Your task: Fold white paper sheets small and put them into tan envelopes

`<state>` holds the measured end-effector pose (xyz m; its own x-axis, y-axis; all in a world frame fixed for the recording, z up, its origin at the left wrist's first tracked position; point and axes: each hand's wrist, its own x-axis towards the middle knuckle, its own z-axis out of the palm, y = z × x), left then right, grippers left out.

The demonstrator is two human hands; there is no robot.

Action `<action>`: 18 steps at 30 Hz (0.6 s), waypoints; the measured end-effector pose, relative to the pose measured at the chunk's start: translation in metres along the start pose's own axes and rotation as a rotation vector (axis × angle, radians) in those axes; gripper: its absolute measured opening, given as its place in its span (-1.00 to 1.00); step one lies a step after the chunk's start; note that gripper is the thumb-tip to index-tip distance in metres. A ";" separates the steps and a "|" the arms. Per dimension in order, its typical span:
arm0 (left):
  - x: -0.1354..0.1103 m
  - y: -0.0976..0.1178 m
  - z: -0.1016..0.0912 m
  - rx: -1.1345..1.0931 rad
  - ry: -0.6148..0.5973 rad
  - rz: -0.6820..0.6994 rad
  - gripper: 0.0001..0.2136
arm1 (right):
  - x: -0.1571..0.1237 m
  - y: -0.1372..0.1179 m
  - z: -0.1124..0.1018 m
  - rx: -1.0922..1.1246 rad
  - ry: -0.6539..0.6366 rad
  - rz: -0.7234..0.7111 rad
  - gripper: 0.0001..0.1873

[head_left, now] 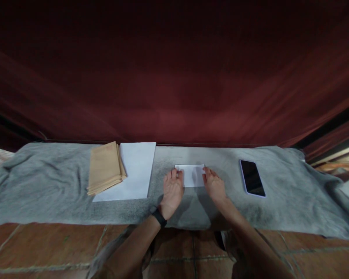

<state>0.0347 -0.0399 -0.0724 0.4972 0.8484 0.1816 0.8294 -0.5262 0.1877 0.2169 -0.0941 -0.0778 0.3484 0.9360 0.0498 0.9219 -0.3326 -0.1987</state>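
A person's bare hands meet over a cloth-covered bench, the left grip (173, 188) and right grip (214, 184) touching opposite short sides of a small white paper rectangle (193, 176). The paper lies flat between the two, its long edges running from one grip to the other. Fingers and thumb on each side are bent at the paper's edge; whether either grip pinches the paper or merely presses it cannot be told.

A dark wristband (159, 217) circles the wrist just behind the left grip. To the left of that grip, a larger white paper sheet (139, 166) lies near, its left part covered by a fanned stack of brown envelopes (104, 166); any print on them is too blurred to read. Well to the right of the right grip, a smartphone (252, 178) in a lilac case rests face up, slightly slanted, its screen dark.

Gray cloth (61, 174) spreads beneath both grips and the items around them. Beyond the grips rises a deep red fabric (174, 85); on the near side, below them, runs a terracotta tile floor (46, 244).
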 end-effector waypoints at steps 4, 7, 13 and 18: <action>0.001 0.013 0.016 0.031 0.026 0.208 -0.55 | -0.002 0.000 0.001 -0.044 0.032 -0.040 -0.63; 0.001 0.015 0.029 0.020 -0.005 0.254 -0.48 | -0.002 -0.003 0.002 0.008 0.083 -0.024 -0.60; 0.002 0.008 0.049 0.069 -0.043 0.305 -0.45 | -0.004 -0.032 0.028 0.390 0.168 -0.244 -0.48; 0.004 -0.002 0.052 0.074 -0.037 0.256 -0.43 | -0.014 -0.035 0.049 0.234 0.163 -0.277 -0.38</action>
<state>0.0488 -0.0324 -0.1220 0.7009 0.6906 0.1783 0.6913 -0.7193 0.0688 0.1713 -0.0895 -0.1191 0.1318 0.9498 0.2838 0.9279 -0.0174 -0.3725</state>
